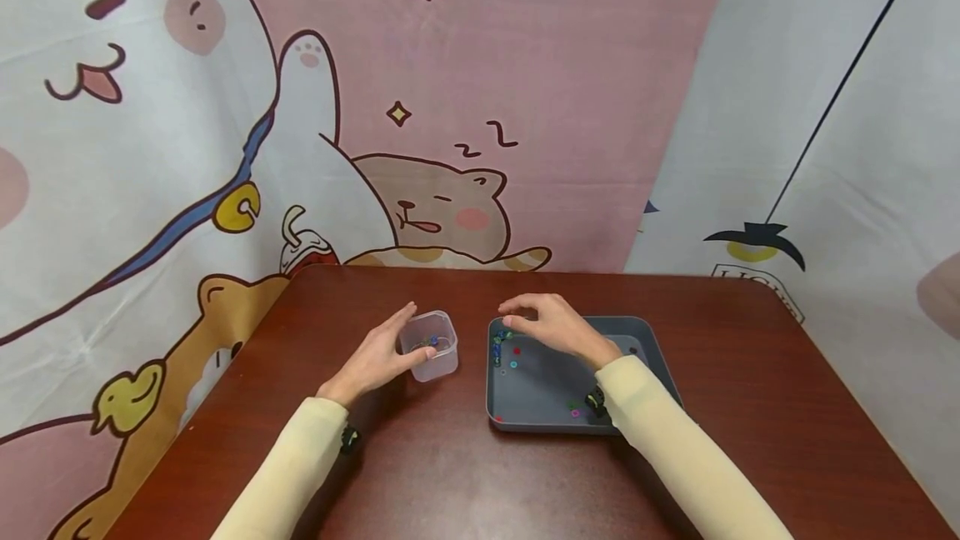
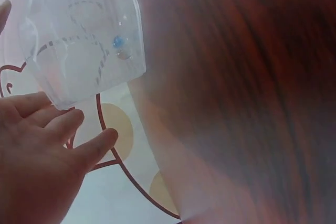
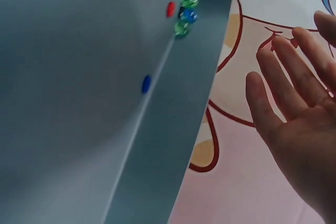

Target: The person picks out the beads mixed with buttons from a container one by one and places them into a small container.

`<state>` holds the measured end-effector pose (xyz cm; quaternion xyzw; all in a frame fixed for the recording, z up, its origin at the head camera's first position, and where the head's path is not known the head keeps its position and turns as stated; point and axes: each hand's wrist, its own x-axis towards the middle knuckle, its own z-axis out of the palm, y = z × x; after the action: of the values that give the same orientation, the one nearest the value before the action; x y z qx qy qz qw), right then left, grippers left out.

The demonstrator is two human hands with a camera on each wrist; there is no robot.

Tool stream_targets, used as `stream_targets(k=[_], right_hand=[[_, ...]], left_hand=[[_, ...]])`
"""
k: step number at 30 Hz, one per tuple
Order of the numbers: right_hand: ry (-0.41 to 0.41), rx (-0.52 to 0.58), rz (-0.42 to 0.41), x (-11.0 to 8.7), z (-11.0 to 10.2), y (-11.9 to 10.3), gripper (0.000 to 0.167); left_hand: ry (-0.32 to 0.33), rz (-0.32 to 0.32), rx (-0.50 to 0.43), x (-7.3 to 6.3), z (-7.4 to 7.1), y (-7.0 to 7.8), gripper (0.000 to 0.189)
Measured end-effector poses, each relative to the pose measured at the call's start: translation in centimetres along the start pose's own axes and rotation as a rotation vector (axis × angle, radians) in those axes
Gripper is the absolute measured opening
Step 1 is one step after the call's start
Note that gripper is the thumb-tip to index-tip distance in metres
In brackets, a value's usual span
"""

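Note:
A clear plastic container (image 1: 437, 363) stands on the table with a few small round beads in it, one of them blue (image 2: 118, 41). My left hand (image 1: 381, 354) is at its left side, fingers fairly straight and thumb across its near side. Over the far left part of a grey tray (image 1: 551, 417) hovers my right hand (image 1: 557, 325), fingers extended and nothing seen in them. Blue and green glass beads (image 3: 189, 1) line the tray's far left corner. Close by lie a red piece (image 3: 170, 9) and a dark blue piece (image 3: 146, 84).
Further small pieces lie in the tray, including a pink ring (image 1: 575, 413) and a red one (image 1: 498, 419) at the near left corner. The brown table (image 1: 450, 473) runs back to a printed cloth (image 1: 585, 107) with cartoon animals.

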<state>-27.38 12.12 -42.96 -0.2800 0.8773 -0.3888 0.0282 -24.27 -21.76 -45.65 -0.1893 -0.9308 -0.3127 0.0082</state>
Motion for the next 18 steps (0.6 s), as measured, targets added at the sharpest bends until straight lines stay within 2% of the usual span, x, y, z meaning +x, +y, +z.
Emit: stream_targets(k=[12, 18], right_hand=[[-0.11, -0.041, -0.001, -0.6, 0.4, 1.9, 0.033], [-0.125, -0.02, 0.015, -0.7, 0.7, 2.3, 0.033]], left_hand=[[-0.012, -0.032, -0.063, -0.1, 0.4, -0.3, 0.096], [-0.006, -0.027, -0.077, -0.1, 0.5, -0.3, 0.094]])
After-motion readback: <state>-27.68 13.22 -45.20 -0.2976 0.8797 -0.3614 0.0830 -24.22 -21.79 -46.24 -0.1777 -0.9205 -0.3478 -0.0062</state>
